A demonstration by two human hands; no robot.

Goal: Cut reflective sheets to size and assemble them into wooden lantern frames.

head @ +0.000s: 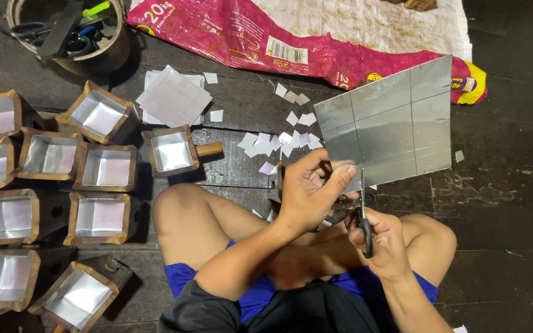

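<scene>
1. Left hand point(308, 192): fingers pinch the bottom edge of the shiny sheet point(390, 123).
2. Right hand point(385, 242): fingers closed in the scissors point(363, 213) handles; blades at the sheet's bottom edge.
3. Sheet is held up over the floor point(501, 185), w/ lines on it.
4. Small cut squares point(279, 143) lie just beyond the hands.
5. Lined wooden boxes point(50, 179) on the left.

Both hands raised over crossed legs.
Left hand point(309, 188) pinching, thumb extended; right hand point(385, 240) closed, fingers curled, forearm angled inward.
</scene>
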